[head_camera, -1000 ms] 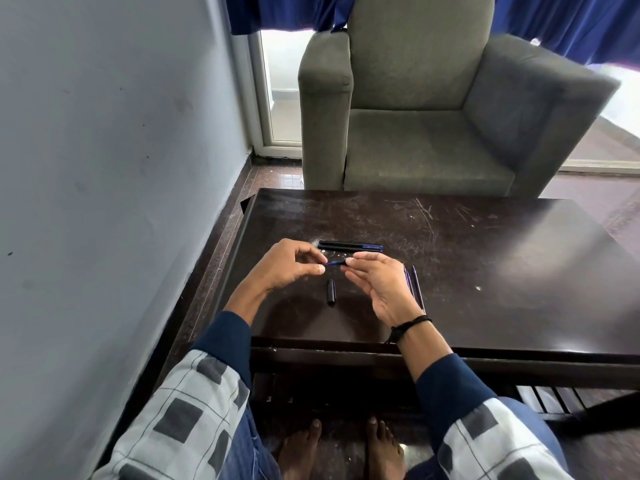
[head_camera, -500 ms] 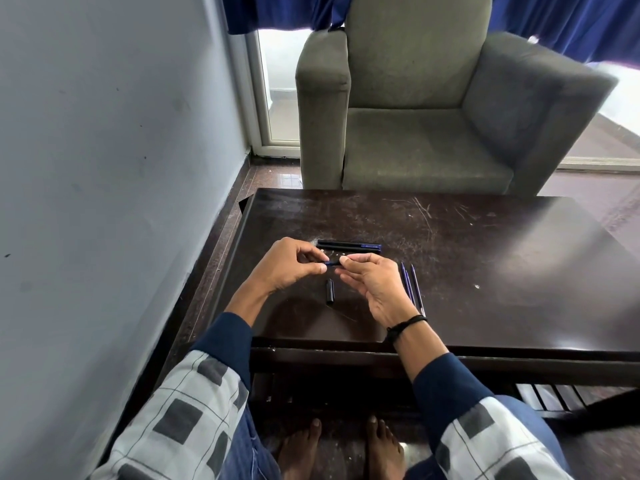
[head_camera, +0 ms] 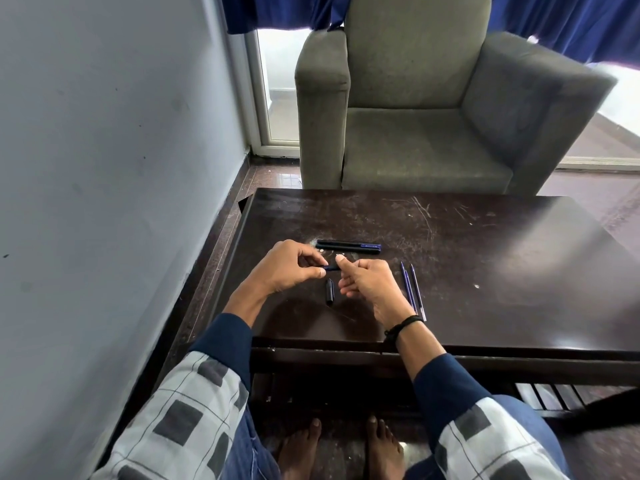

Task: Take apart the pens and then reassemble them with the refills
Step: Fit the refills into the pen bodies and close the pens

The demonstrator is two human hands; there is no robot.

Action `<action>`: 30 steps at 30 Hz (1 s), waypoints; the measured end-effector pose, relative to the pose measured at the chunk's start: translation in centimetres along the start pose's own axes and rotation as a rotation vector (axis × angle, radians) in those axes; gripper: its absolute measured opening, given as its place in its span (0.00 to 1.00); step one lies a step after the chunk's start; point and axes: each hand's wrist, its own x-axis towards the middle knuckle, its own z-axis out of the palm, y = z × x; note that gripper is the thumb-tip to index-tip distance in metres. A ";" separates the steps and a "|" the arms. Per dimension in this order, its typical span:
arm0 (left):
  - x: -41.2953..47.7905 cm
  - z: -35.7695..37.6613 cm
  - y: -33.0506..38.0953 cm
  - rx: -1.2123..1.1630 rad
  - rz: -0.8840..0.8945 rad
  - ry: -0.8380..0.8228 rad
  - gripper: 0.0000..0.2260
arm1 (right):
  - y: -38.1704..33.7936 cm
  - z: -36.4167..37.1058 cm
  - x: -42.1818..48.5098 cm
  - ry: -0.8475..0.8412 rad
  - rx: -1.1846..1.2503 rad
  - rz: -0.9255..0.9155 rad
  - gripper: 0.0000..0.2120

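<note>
I see left hand (head_camera: 287,270) and right hand (head_camera: 369,284) pinching one blue pen piece (head_camera: 331,268) over the table's (head_camera: 485,271) left half.

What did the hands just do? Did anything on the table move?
The right hand edged a little toward the left hand, so slightly less of the blue pen piece shows between them. Both hands keep pinching it. The cap, the two pens and the two refills stayed where they were on the table.
</note>
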 end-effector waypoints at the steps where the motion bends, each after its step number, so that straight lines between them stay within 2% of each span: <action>1: 0.0 0.0 0.0 0.005 0.000 -0.005 0.07 | 0.0 0.0 0.0 -0.002 0.000 -0.004 0.16; 9: 0.1 -0.4 -0.5 0.007 -0.026 0.016 0.06 | 0.0 -0.1 0.0 -0.057 0.058 -0.082 0.03; 17: 0.2 -0.3 -0.1 0.002 0.010 -0.006 0.07 | -0.1 0.0 0.2 0.009 0.000 -0.025 0.17; 19: 0.1 -0.5 0.0 -0.002 0.011 -0.004 0.07 | -0.2 0.0 0.2 0.005 0.009 -0.030 0.16; 25: 0.0 -0.6 0.0 -0.014 0.008 0.005 0.07 | 0.0 -0.2 0.4 -0.032 0.047 -0.084 0.05; 30: 0.1 -0.4 0.1 -0.021 0.019 -0.005 0.07 | 0.0 -0.1 0.3 0.001 0.028 -0.038 0.10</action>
